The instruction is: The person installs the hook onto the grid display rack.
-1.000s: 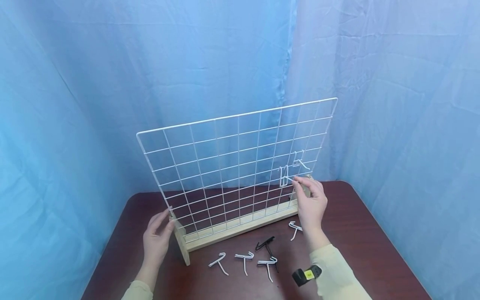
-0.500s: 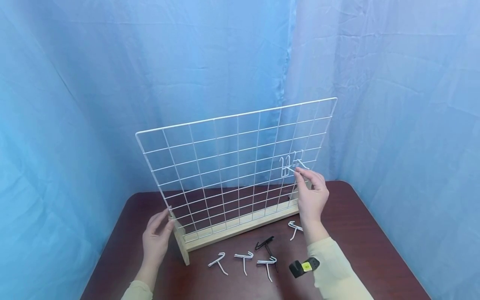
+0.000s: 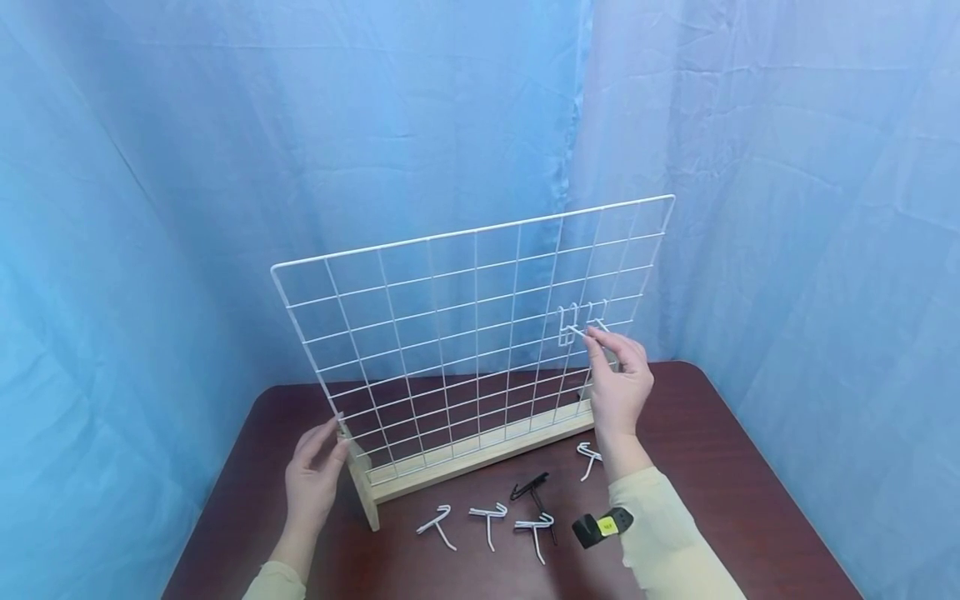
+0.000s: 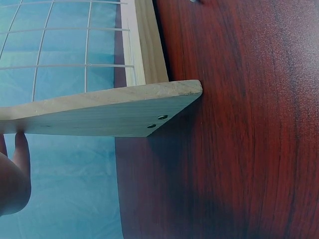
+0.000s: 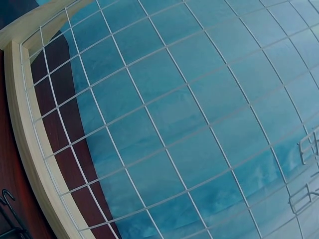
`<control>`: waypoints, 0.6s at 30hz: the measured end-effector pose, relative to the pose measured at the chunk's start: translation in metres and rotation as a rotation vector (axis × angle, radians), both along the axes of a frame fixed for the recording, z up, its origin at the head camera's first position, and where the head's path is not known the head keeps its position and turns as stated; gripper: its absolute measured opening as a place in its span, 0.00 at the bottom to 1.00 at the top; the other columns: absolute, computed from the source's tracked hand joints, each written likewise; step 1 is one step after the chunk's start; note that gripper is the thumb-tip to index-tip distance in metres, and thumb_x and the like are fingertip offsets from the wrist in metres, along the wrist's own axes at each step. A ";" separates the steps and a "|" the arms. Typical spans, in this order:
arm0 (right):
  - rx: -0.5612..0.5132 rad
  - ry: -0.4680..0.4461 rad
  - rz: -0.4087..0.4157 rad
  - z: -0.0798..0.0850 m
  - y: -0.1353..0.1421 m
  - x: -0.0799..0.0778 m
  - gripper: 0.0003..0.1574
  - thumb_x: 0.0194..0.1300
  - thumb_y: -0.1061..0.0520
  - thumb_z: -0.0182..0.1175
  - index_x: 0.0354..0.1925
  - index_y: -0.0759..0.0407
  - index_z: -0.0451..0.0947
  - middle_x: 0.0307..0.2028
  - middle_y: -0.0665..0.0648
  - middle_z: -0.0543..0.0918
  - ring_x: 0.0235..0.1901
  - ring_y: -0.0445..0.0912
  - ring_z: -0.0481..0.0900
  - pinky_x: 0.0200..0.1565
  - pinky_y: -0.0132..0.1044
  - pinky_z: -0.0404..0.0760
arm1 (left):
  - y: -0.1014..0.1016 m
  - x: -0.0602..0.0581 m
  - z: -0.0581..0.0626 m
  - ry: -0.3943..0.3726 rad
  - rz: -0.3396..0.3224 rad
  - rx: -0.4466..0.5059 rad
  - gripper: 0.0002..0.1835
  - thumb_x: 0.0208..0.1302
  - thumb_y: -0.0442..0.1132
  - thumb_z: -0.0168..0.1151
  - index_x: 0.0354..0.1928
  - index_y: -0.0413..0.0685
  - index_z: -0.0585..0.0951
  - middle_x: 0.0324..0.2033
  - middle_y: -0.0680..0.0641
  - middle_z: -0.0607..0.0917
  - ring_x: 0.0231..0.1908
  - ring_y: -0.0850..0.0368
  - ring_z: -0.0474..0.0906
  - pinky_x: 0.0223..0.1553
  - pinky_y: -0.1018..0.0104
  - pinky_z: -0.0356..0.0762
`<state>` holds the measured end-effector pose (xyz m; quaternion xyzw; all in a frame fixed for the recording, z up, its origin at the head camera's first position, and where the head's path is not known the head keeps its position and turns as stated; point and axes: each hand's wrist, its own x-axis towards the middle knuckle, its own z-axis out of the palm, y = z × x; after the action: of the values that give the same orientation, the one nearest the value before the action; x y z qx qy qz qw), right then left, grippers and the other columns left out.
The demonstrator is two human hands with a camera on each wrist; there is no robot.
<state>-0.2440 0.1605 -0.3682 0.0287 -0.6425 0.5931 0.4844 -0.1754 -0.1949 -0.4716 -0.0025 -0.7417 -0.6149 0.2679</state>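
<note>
A white wire grid panel [image 3: 459, 326] stands tilted in a wooden base [image 3: 480, 451]. My right hand [image 3: 621, 375] pinches the prong of a white display hook [image 3: 567, 327], whose two bent tips lie at a horizontal wire on the panel's right side. Just right of it another white hook [image 3: 597, 310] hangs on the grid, partly behind my fingers. At the panel's lower left corner, my left hand [image 3: 312, 477] holds the stand's wooden side piece [image 3: 363, 487] between thumb and fingers. In the left wrist view, fingertips [image 4: 22, 154] touch that side board [image 4: 99, 110].
Several loose white hooks, one nearest the left hand [image 3: 438, 527], lie on the dark red table [image 3: 720, 500] before the stand. A black hook [image 3: 531, 485] lies among them. Another white hook [image 3: 589, 460] is by the right forearm. Blue curtains [image 3: 420, 125] surround the table.
My right hand has raised the white hook up the grid, then brought it slightly down and left, level with the hanging hook. The left hand has stayed put.
</note>
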 end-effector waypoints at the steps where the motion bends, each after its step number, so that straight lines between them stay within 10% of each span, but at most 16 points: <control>1: 0.001 -0.005 -0.005 0.005 -0.002 0.003 0.07 0.54 0.76 0.68 0.35 0.76 0.84 0.34 0.72 0.85 0.40 0.36 0.76 0.46 0.27 0.75 | 0.000 0.000 0.000 -0.001 0.001 0.001 0.19 0.61 0.19 0.62 0.56 0.26 0.77 0.46 0.60 0.76 0.49 0.69 0.73 0.54 0.77 0.77; 18: -0.009 -0.044 -0.017 0.003 -0.009 0.001 0.07 0.55 0.75 0.68 0.35 0.75 0.84 0.35 0.73 0.84 0.42 0.38 0.76 0.48 0.28 0.75 | 0.000 0.000 -0.001 -0.008 0.004 0.001 0.20 0.61 0.20 0.62 0.56 0.27 0.77 0.46 0.60 0.76 0.50 0.69 0.74 0.55 0.72 0.77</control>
<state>-0.2433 0.1512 -0.3655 0.0080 -0.6507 0.5923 0.4751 -0.1750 -0.1948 -0.4727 0.0015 -0.7426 -0.6146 0.2661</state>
